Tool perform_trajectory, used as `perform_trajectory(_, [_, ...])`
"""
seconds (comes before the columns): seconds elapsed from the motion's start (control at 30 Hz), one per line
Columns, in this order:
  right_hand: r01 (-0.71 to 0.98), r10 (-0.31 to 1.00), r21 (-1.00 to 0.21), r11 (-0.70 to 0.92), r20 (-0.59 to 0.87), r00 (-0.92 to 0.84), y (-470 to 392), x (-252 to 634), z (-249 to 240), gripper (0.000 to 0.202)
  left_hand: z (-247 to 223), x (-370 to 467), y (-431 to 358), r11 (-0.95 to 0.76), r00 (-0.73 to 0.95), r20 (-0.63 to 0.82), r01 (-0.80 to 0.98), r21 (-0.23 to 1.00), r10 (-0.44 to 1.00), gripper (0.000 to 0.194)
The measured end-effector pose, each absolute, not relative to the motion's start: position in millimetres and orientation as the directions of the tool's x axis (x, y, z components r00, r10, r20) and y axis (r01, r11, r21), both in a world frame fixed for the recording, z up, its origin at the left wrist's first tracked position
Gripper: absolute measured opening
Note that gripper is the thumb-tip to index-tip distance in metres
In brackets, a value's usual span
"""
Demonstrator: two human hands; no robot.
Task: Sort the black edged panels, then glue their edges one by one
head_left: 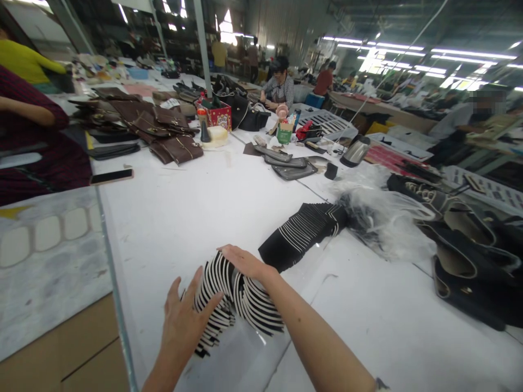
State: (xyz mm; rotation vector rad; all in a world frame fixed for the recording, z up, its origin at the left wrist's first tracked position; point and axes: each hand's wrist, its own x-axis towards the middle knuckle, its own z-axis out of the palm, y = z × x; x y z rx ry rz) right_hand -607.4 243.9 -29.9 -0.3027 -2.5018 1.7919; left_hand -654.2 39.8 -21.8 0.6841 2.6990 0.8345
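A curved stack of black pieces with pale edges [257, 305] stands fanned out on the white tabletop in front of me. On its left side lies my left hand [186, 307], fingers spread and thumb reaching over the edges. My right hand [241, 261] rests stretched out along the far top of the stack, covering part of it. Neither hand is closed round a piece. Just beyond, to the right, a second row of overlapping black pieces [302, 234] lies flat in a fan.
Clear plastic wrap [379, 212] and black bags [469, 261] lie to the right. Brown leather pieces [163, 128], a phone [112, 176] and a red box [220, 115] are toward the back left. Grey curved parts [292, 166] lie farther off. A person [36, 130] stands at the left.
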Motion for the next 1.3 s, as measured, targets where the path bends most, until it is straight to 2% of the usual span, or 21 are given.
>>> perform_trajectory(0.07, [0.14, 0.161, -0.966, 0.218, -0.105, -0.981, 241.8, -609.9, -28.7, 0.068, -16.4, -651.7, 53.3, 0.75, -0.837, -0.131, 0.392, 0.533, 0.531, 0.075])
perform_trajectory(0.1, [0.152, 0.19, -0.973, 0.173, -0.118, -0.975, 239.3, -611.3, -29.4, 0.072, -13.4, -650.9, 60.2, 0.773, -0.834, -0.159, 0.395, 0.497, 0.528, 0.077])
perform_trajectory(0.23, [0.181, 0.43, -0.982, 0.049, -0.143, -0.892, 224.1, -613.9, -40.5, 0.08, -3.5, -647.6, 80.0, 0.854, -0.857, -0.219, 0.372, 0.364, 0.466, 0.088])
perform_trajectory(0.3, [0.176, 0.457, -0.984, 0.018, -0.148, -0.877, 220.1, -614.0, -45.3, 0.08, -1.0, -646.2, 83.3, 0.859, -0.846, -0.247, 0.376, 0.348, 0.471, 0.089])
perform_trajectory(0.43, [0.15, 0.391, -0.988, 0.042, -0.122, -0.912, 231.5, -608.4, -39.2, 0.081, 2.3, -645.2, 82.3, 0.85, -0.822, -0.273, 0.405, 0.337, 0.5, 0.088])
perform_trajectory(0.5, [0.198, 0.368, -0.976, 0.095, -0.15, -0.918, 244.6, -595.2, -28.9, 0.085, 3.6, -645.0, 81.3, 0.854, -0.823, -0.278, 0.404, 0.328, 0.496, 0.088])
perform_trajectory(0.67, [0.561, 0.209, -0.805, 0.19, -0.525, -0.825, 267.0, -519.3, -2.0, 0.097, 4.0, -644.4, 80.4, 0.857, -0.826, -0.28, 0.397, 0.327, 0.49, 0.089])
perform_trajectory(0.73, [0.579, 0.146, -0.792, 0.193, -0.56, -0.815, 263.8, -486.0, 4.3, 0.102, 3.5, -644.5, 80.1, 0.858, -0.828, -0.272, 0.401, 0.322, 0.49, 0.089])
perform_trajectory(0.8, [0.527, 0.146, -0.826, 0.202, -0.507, -0.85, 255.7, -462.5, 7.1, 0.107, 3.5, -644.8, 79.8, 0.861, -0.831, -0.273, 0.399, 0.316, 0.485, 0.089])
perform_trajectory(0.87, [0.496, 0.204, -0.843, 0.207, -0.458, -0.865, 247.2, -451.4, 6.5, 0.096, 3.9, -645.0, 79.6, 0.862, -0.831, -0.278, 0.394, 0.318, 0.482, 0.087])
perform_trajectory(0.93, [0.478, 0.266, -0.86, 0.179, -0.425, -0.865, 242.4, -450.9, 2.9, 0.072, 4.1, -645.1, 79.3, 0.86, -0.828, -0.277, 0.398, 0.32, 0.487, 0.087])
perform_trajectory(1.0, [0.441, 0.31, -0.88, 0.174, -0.376, -0.873, 242.6, -456.2, -2.8, 0.057, 3.8, -644.9, 79.1, 0.855, -0.827, -0.268, 0.406, 0.322, 0.494, 0.087])
perform_trajectory(1.1, [0.381, 0.314, -0.899, 0.216, -0.306, -0.899, 248.8, -466.4, -11.6, 0.046, 3.1, -644.5, 78.7, 0.849, -0.828, -0.252, 0.415, 0.327, 0.501, 0.087])
perform_trajectory(1.3, [0.385, 0.28, -0.891, 0.242, -0.316, -0.907, 260.8, -475.4, -18.4, 0.041, 4.0, -643.0, 79.6, 0.856, -0.833, -0.255, 0.405, 0.322, 0.491, 0.085])
